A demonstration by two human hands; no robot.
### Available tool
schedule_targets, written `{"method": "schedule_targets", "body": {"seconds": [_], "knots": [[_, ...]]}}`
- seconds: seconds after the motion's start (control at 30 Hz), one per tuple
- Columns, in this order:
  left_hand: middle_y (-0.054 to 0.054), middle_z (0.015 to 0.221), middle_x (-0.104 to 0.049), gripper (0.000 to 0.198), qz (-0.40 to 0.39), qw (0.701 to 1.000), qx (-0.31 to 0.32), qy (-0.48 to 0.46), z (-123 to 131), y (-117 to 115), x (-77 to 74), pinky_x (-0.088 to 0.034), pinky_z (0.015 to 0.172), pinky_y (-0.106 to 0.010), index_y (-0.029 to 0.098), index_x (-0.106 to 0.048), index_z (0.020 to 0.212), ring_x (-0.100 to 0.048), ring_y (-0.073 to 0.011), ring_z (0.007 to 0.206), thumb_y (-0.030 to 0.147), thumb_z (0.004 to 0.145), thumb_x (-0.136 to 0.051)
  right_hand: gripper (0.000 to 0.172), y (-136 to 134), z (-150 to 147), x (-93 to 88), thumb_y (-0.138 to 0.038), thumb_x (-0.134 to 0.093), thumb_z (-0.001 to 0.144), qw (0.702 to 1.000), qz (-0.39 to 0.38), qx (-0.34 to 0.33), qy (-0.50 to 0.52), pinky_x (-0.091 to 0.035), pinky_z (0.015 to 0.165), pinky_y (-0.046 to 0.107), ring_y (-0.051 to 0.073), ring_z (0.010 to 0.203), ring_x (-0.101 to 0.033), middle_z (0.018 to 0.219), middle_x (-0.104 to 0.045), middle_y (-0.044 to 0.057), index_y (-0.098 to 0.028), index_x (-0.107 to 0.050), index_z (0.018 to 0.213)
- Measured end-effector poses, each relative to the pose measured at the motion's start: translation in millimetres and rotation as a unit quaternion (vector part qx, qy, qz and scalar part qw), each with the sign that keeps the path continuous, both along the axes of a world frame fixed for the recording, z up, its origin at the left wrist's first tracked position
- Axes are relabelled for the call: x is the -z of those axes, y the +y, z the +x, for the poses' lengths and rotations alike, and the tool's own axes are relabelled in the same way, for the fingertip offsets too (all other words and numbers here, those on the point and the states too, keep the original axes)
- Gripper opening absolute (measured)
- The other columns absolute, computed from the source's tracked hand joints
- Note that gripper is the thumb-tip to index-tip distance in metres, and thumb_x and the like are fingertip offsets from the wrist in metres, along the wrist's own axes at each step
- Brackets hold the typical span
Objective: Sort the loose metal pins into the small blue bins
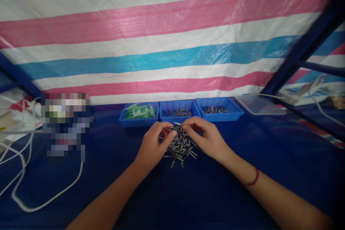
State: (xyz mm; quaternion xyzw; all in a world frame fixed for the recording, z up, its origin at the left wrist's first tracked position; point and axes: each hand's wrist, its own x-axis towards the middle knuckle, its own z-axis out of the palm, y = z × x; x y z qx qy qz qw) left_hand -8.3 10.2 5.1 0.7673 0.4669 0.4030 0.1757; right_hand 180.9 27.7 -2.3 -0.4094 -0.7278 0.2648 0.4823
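A loose heap of silver blind rivets [180, 147] with thin pins lies on the dark blue tabletop, between my two hands. My left hand [159, 136] is at the heap's left side, its fingers curled in and its thumb over the rivets; what they grip is hidden. From the right, my right hand [206, 136] reaches the far edge of the heap, thumb and forefinger pinched together. A small pale rivet [177, 124] shows at its fingertips. Several rivets have strayed toward the near side of the heap.
Behind the heap stand three blue bins: a left bin [138, 120] with green and white pieces, a middle bin [164, 118] and a right bin [226, 116] with small metal parts. A clear plastic lid [260, 106] lies at right. White cables [48, 205] loop at left.
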Motion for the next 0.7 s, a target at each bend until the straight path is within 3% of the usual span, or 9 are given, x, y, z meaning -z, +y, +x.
{"method": "schedule_targets", "body": {"seconds": [0.1, 0.17, 0.27, 0.33, 0.43, 0.7], "knots": [[-0.002, 0.087, -0.063, 0.029, -0.004, 0.999, -0.025, 0.042, -3.9, 4.2, 1.3, -0.047, 0.075, -0.028, 0.019, -0.054, 0.114, -0.059, -0.0146, 0.076, 0.031, 0.088, -0.053, 0.021, 16.7, 24.3, -3.3, -0.035, -0.052, 0.085, 0.988, 0.045, 0.145, -0.001, -0.048, 0.064, 0.030, 0.017, 0.070, -0.059, 0.083, -0.067, 0.006, -0.018, -0.064, 0.087], [-0.004, 0.093, -0.064, 0.027, 0.005, 0.995, -0.045, 0.094, -8.1, 8.1, 1.9, -0.046, 0.080, -0.031, 0.019, -0.056, 0.114, -0.059, -0.0172, 0.085, 0.029, 0.089, -0.049, 0.024, 29.3, 44.8, -4.3, -0.035, -0.051, 0.085, 0.961, 0.071, 0.261, -0.052, -0.046, 0.062, 0.031, 0.018, 0.066, -0.059, 0.078, -0.067, 0.006, -0.017, -0.065, 0.088], [-0.006, 0.102, -0.063, 0.025, 0.012, 0.980, -0.067, 0.188, -15.5, 13.5, 3.2, -0.044, 0.087, -0.033, 0.019, -0.061, 0.109, -0.058, -0.0200, 0.096, 0.023, 0.091, -0.044, 0.023, 42.1, 67.7, -4.1, -0.034, -0.053, 0.082, 0.921, 0.099, 0.326, -0.190, -0.044, 0.064, 0.033, 0.021, 0.069, -0.059, 0.079, -0.067, 0.008, -0.016, -0.067, 0.086], [-0.007, 0.103, -0.062, 0.027, 0.006, 0.966, -0.078, 0.247, -20.2, 16.1, 5.0, -0.044, 0.087, -0.033, 0.019, -0.062, 0.109, -0.058, -0.0204, 0.095, 0.022, 0.091, -0.043, 0.025, 43.5, 71.4, -4.4, -0.034, -0.052, 0.083, 0.910, 0.107, 0.330, -0.226, -0.044, 0.065, 0.033, 0.022, 0.074, -0.060, 0.082, -0.067, 0.009, -0.015, -0.067, 0.089], [-0.008, 0.103, -0.061, 0.029, -0.001, 0.945, -0.095, 0.312, -25.4, 18.5, 9.4, -0.045, 0.083, -0.032, 0.019, -0.062, 0.113, -0.059, -0.0204, 0.091, 0.022, 0.092, -0.041, 0.024, 36.5, 61.5, -6.3, -0.034, -0.050, 0.085, 0.921, 0.116, 0.297, -0.224, -0.043, 0.065, 0.031, 0.021, 0.072, -0.060, 0.081, -0.067, 0.007, -0.016, -0.066, 0.091], [-0.008, 0.096, -0.059, 0.029, -0.007, 0.931, -0.120, 0.345, -25.4, 21.0, 17.9, -0.044, 0.082, -0.030, 0.019, -0.064, 0.108, -0.059, -0.0189, 0.087, 0.027, 0.094, -0.040, 0.020, 12.1, 25.7, -8.4, -0.030, -0.049, 0.086, 0.958, 0.108, 0.154, -0.217, -0.043, 0.062, 0.029, 0.017, 0.065, -0.060, 0.076, -0.065, 0.005, -0.018, -0.066, 0.088]]}}
